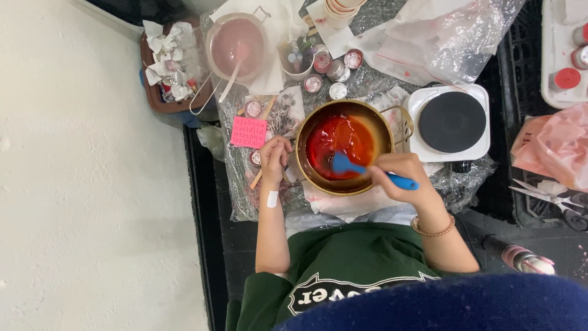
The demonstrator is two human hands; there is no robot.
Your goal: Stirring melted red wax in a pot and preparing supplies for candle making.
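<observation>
Right hand: the right hand (401,175) grips the handle of a blue spatula (367,170), fingers wrapped round it.
Spatula axis: it runs left to right, blade dipped in the pot, handle end poking out past the knuckles.
Pot: a brass-coloured pot (381,122) sits straight ahead of the person, between both hands, holding glossy red liquid (335,136).
Left hand: the left hand (274,156) rests curled against the pot's left rim; whether it pinches anything I cannot tell.
Nearby: a white hot plate (452,122) just right of the pot; a bowl of pink liquid (236,44) farther off; small lidded jars (334,70) beside it.
</observation>
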